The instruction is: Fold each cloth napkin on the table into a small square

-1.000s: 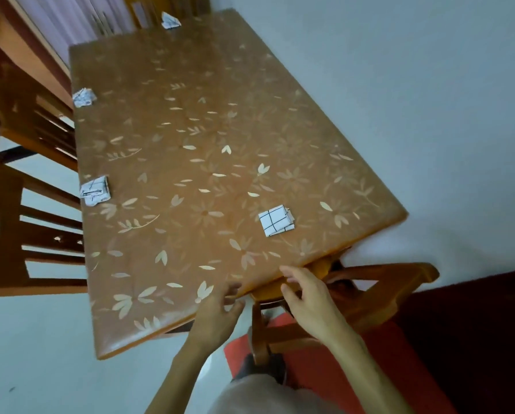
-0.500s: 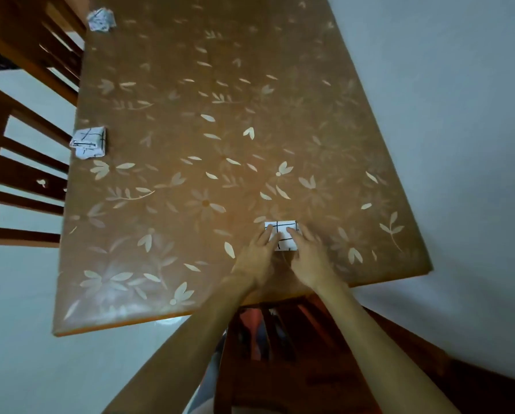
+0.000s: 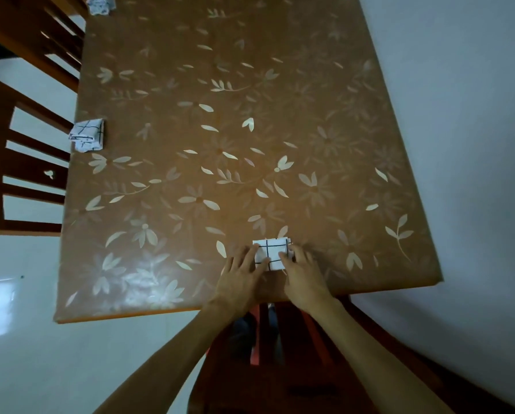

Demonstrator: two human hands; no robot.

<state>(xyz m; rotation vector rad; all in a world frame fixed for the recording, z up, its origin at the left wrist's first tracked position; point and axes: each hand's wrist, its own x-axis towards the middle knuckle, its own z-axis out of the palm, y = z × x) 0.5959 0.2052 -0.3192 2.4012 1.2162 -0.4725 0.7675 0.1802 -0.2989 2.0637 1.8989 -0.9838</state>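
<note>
A small folded white napkin with a black grid (image 3: 270,253) lies near the front edge of the brown floral table (image 3: 208,162). My left hand (image 3: 240,276) rests on its left side with fingertips on the cloth. My right hand (image 3: 304,274) presses its right side the same way. Both hands lie flat on the napkin, fingers together. A second folded napkin (image 3: 86,135) sits at the table's left edge. A third napkin (image 3: 101,3) is at the far left corner, partly cut off by the frame.
Wooden chairs (image 3: 20,162) stand along the table's left side. Another wooden chair (image 3: 292,354) is below my arms at the front edge. A pale wall (image 3: 465,115) runs along the table's right side. Light tiled floor (image 3: 26,339) shows at lower left.
My hands went from the chair below the table's front edge up onto the grid napkin. My view moved closer and more directly above the table.
</note>
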